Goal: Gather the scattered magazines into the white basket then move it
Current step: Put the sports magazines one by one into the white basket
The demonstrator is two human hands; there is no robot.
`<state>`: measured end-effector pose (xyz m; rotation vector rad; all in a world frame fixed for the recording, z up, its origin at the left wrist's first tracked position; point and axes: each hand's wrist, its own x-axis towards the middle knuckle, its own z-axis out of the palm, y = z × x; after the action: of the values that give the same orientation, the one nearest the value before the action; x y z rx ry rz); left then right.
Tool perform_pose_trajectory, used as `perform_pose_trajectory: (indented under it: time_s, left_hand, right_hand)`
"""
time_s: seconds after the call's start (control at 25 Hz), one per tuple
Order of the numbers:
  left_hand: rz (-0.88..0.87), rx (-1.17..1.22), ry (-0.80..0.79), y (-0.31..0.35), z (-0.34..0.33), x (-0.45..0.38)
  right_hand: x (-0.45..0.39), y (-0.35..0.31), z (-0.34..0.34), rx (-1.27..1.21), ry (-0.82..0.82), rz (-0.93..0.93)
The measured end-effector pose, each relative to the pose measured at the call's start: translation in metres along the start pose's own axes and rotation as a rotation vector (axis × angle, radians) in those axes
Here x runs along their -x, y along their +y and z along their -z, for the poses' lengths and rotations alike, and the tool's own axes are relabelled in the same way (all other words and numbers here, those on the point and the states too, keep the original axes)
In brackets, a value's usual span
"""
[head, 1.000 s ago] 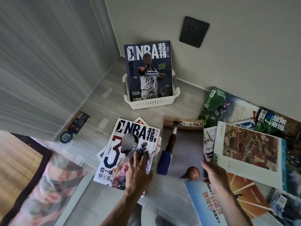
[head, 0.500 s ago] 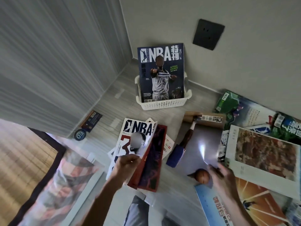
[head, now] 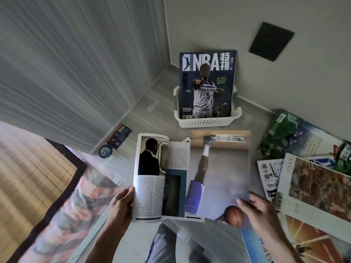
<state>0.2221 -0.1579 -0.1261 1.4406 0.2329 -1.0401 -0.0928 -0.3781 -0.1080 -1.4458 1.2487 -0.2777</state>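
Both hands are on paper now. Left hand [head: 121,202] pinches the lower left edge of an open magazine [head: 161,177], thumb on the printed page, fingers hidden behind it. A moment ago that hand was pressing a closed red-and-white cover flat on the floor; now that copy has fallen open in the grip, pages showing, and it's raised over the spot where it lay. Right hand [head: 256,209] has closed on the lower right corner of the basketball poster magazine [head: 224,168], fingers curled over its edge, where a second back it was only reaching in. That sheet is blurred, so it looks to be on the move.

So two pieces are being picked up at once, which is good news for the job. The white basket [head: 207,122] sits against the wall in the corner, well beyond both hands, with one dark blue magazine [head: 207,84] standing upright in it. Plenty is still loose: a green-covered magazine [head: 284,137] and a pale-bordered magazine [head: 319,186] lie overlapping on the right, more beneath them.

My read: the open one wants closing before it goes in, or the pages will catch on the rim. Early days yet, and the basket hasn't budged.
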Motion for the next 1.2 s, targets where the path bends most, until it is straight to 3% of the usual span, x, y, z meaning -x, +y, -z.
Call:
perform_pose_trajectory:
  time_s: [0.12, 0.24, 0.44, 0.52, 0.64, 0.76, 0.88, 1.04, 1.12, 1.2]
  left_hand:
    - [-0.005, 0.072, 0.046, 0.0, 0.013, 0.001]
    - [-0.01, 0.066, 0.059, -0.003, 0.018, -0.002]
    - [0.037, 0.04, 0.036, -0.014, 0.023, -0.011]
    - [0.065, 0.006, 0.003, -0.016, 0.023, -0.015]
    - [-0.017, -0.29, -0.059, -0.016, 0.008, -0.03]
    - [-0.133, -0.676, -0.004, -0.012, -0.029, -0.037]
    - [-0.059, -0.589, 0.046, -0.005, -0.055, -0.041]
    - [-0.109, -0.679, -0.006, 0.0, -0.092, -0.029]
    - [-0.305, -0.628, -0.19, 0.006, -0.098, -0.012]
    - [-0.452, -0.513, -0.502, 0.022, -0.097, 0.003]
  right_hand:
    - [-0.026, 0.004, -0.063, 0.152, -0.067, -0.036]
    - [-0.043, 0.011, -0.106, 0.126, -0.121, -0.051]
    - [-0.045, 0.018, -0.138, 0.122, -0.21, -0.17]
    - [-0.04, 0.013, -0.135, 0.131, -0.166, -0.193]
    - [-0.036, 0.002, -0.11, -0.001, 0.025, -0.178]
    - [-0.035, -0.017, -0.098, -0.052, -0.127, -0.182]
    - [-0.032, -0.023, -0.109, 0.078, -0.199, -0.172]
    - [-0.031, -0.016, -0.106, 0.134, -0.085, -0.15]
    - [-0.041, -0.029, -0.086, 0.058, -0.001, -0.175]
    - [-0.059, -0.052, -0.056, -0.172, -0.085, -0.159]
